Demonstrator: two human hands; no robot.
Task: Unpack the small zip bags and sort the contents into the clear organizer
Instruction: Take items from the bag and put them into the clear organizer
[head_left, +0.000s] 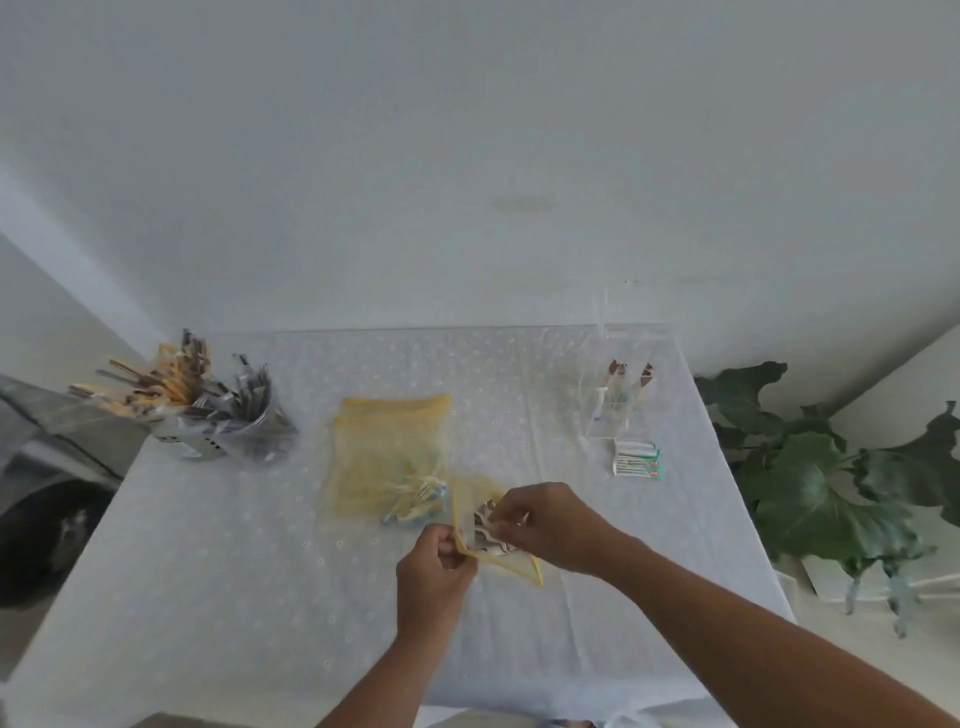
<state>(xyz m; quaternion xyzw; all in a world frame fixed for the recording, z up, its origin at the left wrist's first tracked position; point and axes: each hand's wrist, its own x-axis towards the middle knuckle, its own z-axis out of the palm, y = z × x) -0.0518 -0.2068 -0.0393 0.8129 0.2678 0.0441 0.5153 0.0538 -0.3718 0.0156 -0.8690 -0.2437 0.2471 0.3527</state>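
A yellow-edged zip bag (485, 525) is being held just above the table (218, 571), near the front centre, well apart from the clear organizer (621, 400). Its mouth should be kept spread so the contents are drawn out cleanly. Its edge is being pinched by the left hand (434, 564), fingers curled; the contents (488, 522) are being pinched by the right hand (550, 522).
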